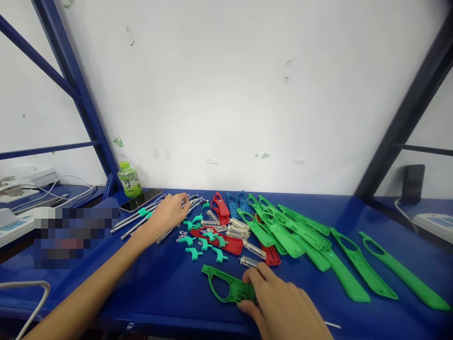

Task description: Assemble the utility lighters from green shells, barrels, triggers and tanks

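Observation:
My left hand [171, 211] reaches to the back left, over a bunch of thin metal rods [136, 221] with wires; its fingers are bent at the wire ends, and what they hold, if anything, is hidden. Near the front edge, my right hand [279, 302] grips a green plastic shell [226, 284] by its body, the open loop pointing left. Small teal clips [194, 253] and tiny metal pieces [182, 236] lie between the hands. Clear tubes [255, 250] and red shells [231, 244] are just behind the held shell.
Several green shells [350, 278] spread over the right side of the blue table [159, 293]. Blue shells [232, 204] lie at the back. A green-capped bottle [130, 180] and a phone [141, 200] stand and lie at the back left, with a power strip [17, 226] farther left.

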### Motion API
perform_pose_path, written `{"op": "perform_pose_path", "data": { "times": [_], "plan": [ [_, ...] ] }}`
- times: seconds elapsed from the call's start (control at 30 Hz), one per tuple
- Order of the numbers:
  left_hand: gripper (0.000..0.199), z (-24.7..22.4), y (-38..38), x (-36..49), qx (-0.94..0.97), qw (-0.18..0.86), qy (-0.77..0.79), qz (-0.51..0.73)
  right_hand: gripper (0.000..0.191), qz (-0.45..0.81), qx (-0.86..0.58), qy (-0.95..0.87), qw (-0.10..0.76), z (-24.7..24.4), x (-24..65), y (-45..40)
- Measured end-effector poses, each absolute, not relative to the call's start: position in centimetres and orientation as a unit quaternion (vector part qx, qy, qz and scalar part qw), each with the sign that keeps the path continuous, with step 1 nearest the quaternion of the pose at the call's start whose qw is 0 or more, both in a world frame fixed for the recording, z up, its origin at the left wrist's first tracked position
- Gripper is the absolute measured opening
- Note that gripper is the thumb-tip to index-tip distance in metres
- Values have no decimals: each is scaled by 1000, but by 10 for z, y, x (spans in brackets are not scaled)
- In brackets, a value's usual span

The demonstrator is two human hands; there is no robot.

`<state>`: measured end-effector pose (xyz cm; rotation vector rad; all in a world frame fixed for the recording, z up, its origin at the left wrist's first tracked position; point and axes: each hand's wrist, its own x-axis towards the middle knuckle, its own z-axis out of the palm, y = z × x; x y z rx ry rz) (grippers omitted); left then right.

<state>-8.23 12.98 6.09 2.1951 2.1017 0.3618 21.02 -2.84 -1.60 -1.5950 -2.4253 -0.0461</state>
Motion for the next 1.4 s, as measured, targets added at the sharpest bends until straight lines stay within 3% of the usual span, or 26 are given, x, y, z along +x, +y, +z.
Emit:
{"op": "perform_pose_path", "data": {
  "times": [0.17,0.73,1.4],
  "plan": [
    [40,52,141,-74,713,71,691,94,28,-9,-554,-824,121,-13,207,-28],
    [39,42,139,-87,704,-21,707,67,25,-7,-548,-825,139,-19,211,-30],
    [38,42,132,-85,709,-19,705,12,24,-28,-538,-833,126,-11,211,-32]
  ]
}}
